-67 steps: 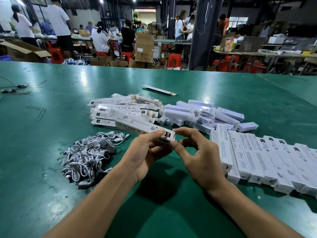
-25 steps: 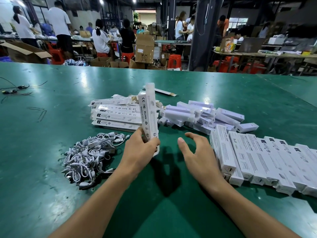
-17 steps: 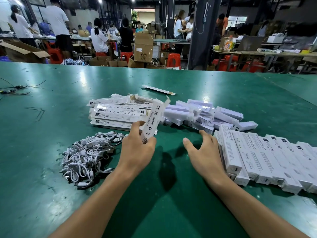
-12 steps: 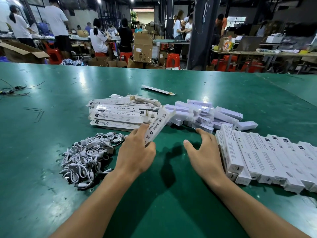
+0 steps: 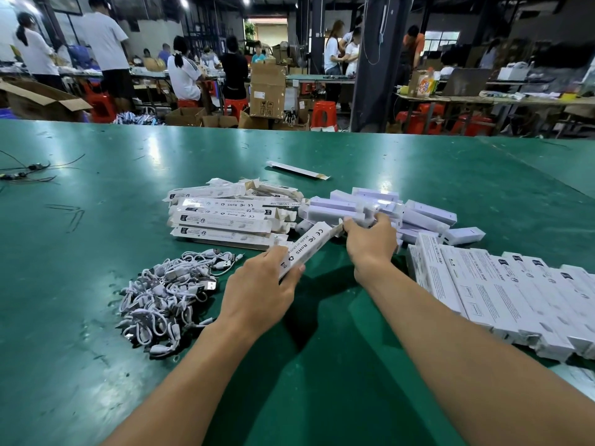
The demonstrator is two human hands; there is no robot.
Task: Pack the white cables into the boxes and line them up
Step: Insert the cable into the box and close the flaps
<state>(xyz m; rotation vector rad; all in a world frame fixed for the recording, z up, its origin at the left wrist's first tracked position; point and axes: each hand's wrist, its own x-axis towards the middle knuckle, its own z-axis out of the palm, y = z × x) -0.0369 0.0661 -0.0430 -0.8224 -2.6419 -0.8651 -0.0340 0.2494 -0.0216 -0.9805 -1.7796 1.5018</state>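
Green tabletop in a busy packing hall, other workers well back at their own benches. We've got the left grip closed round the near end of one printed box. That box is off the tabletop & tilted. Its long axis runs from the left grip up and away to the right, so the far end sits right at the right grip, touching or just short of it, can't tell which. The right grip is curled on a plain white piece at the near edge of the white heap. Looks like a firm hold, though the fingers hide most of it.

What matters for us next, prob.: the box's far end points at the right grip, not at the cables. The cable pile lies on the tabletop to the left of the left grip, near it, well apart from the right grip. So the right side is lined up to feed sth in along the axis w/o re-aiming. A cable pick would fall to the left side, which is busy, or need a reach across.

Flat printed boxes sit stacked beyond the left grip. The finished row lies side by side, right of the right forearm. Task looks part done: plenty of cables loose.
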